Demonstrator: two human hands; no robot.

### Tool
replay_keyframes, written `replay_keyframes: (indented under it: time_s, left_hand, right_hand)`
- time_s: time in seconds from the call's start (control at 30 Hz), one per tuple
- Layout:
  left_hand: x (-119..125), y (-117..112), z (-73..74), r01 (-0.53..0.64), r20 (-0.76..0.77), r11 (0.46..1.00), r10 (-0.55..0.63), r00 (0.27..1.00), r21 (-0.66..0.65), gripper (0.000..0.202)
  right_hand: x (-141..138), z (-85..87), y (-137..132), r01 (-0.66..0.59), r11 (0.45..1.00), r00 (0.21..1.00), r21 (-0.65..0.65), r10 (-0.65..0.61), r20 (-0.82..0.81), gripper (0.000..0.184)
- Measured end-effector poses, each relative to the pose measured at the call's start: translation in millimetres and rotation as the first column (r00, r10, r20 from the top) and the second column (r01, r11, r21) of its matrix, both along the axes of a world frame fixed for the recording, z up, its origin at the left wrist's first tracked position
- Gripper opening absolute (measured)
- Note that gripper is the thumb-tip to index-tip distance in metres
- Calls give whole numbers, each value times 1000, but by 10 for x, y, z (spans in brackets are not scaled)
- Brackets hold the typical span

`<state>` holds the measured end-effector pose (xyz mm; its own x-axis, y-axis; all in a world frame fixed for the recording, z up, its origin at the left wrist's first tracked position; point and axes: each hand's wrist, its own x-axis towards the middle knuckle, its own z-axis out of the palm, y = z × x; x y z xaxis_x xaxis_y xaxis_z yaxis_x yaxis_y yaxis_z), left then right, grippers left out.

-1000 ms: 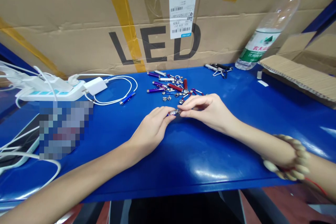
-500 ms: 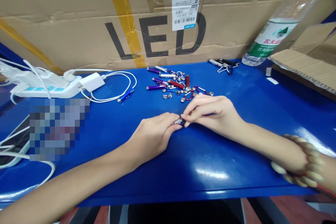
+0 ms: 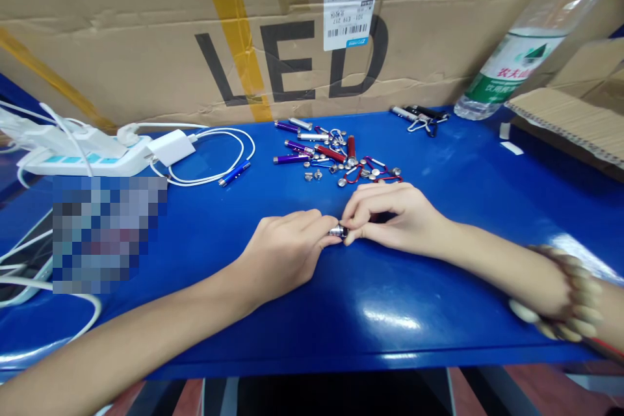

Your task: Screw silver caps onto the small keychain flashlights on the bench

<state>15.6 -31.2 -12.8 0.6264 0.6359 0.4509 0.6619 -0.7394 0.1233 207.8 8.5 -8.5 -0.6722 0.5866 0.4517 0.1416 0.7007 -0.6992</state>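
Note:
Over the front half of the blue table (image 3: 205,338), my left hand (image 3: 292,250) and my right hand (image 3: 394,214) meet fingertip to fingertip. Both pinch a small silver metal cylinder with a dark end (image 3: 338,231), which resembles part of a penlight; most of it is hidden by the fingers. Beyond my hands lies a loose pile of mini penlights: purple ones (image 3: 291,159), red ones (image 3: 330,153) and silver ones (image 3: 312,137). Red carabiner clips (image 3: 354,175) and small silver caps (image 3: 318,174) are scattered among them.
A blue penlight (image 3: 234,173) lies left, near a white charger (image 3: 171,147) and power strip (image 3: 97,162). Black and silver penlights (image 3: 419,116) with clips sit at the back, beside a plastic bottle (image 3: 502,78) and open carton (image 3: 575,117). A large cardboard box (image 3: 146,32) stands behind.
My right fingers have shifted their pinch at the cylinder's end, and more of its silver body shows between my hands. The camera view has shifted slightly.

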Motion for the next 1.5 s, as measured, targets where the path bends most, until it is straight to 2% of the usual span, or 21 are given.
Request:
replay_keyframes:
  time_s: [0.33,0.57,0.73,0.87,1.03,1.23,1.3,1.37,1.5]
  left_hand:
    - [7,-6,1,-2,8,996,1,1000,86,23]
    - [11,-15,2,-11,-71,994,19,997,105,22]
    - [9,-11,-16,-34,-55,988,43,998,151,22]
    - [18,-5,-13,-65,-49,994,70,996,85,24]
    - [33,-15,45,-110,-33,993,108,994,-43,19]
    - [33,-16,72,-167,-72,984,163,984,-54,17]
    - [31,-18,73,-175,-60,984,172,983,-43,22]
    - [29,-24,80,-173,-65,984,170,983,-45,27]
    - [27,-40,99,-160,-69,985,155,985,-70,22]
  right_hand:
    - [-19,35,-20,19,983,1000,-182,-22,-12,13]
    - [-10,25,-3,23,969,999,-248,-14,38,14]
    - [-13,28,-3,101,953,993,-287,-79,86,15]
    - [-22,60,-6,139,949,988,-283,-114,104,20]
    - [-56,93,-26,168,936,986,-309,-166,34,27]
    - [-118,62,-40,161,901,983,-404,-183,-18,28]
    - [-131,57,-44,168,892,981,-419,-194,-20,28]
    - [-137,61,-53,168,891,980,-423,-198,-27,27]
    - [-135,84,-76,170,906,982,-387,-189,-12,28]
